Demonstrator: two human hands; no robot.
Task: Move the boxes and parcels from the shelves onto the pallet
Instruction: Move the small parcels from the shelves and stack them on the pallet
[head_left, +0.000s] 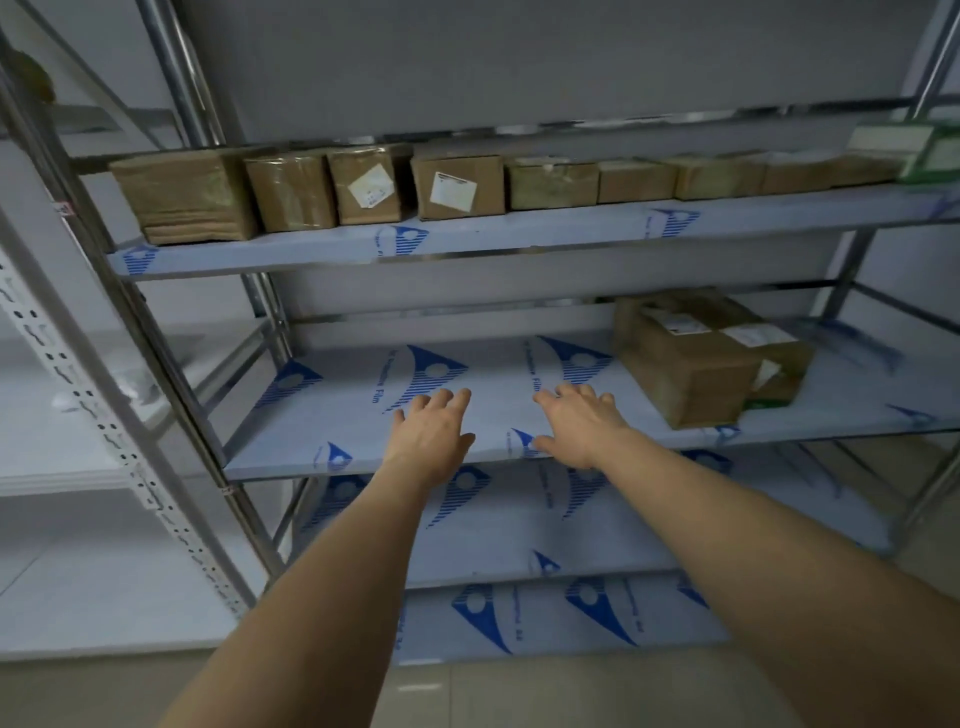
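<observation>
I see the upper shelf (519, 228) with about nine brown boxes (457, 189) in a row, plus a green-white one (930, 150) far right. Middle shelf (363, 415): my left hand (431, 428) and right hand (576, 423) both flat, fingers spread, holding nothing. Right of them, two taped parcels (691, 358), touching. No pallet in view.

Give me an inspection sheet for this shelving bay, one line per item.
Surface: middle shelf film-covered, bare at left and centre.
Job's things: row of brown boxes along the upper shelf; large taped box at right of the middle shelf.
Clutter: green-white pack at far right, up top.
Hands: left hand and right hand open over the middle shelf, holding nothing.
Cables: nothing seen.
Surroundings: white perforated rack at left; pallet not in view.
</observation>
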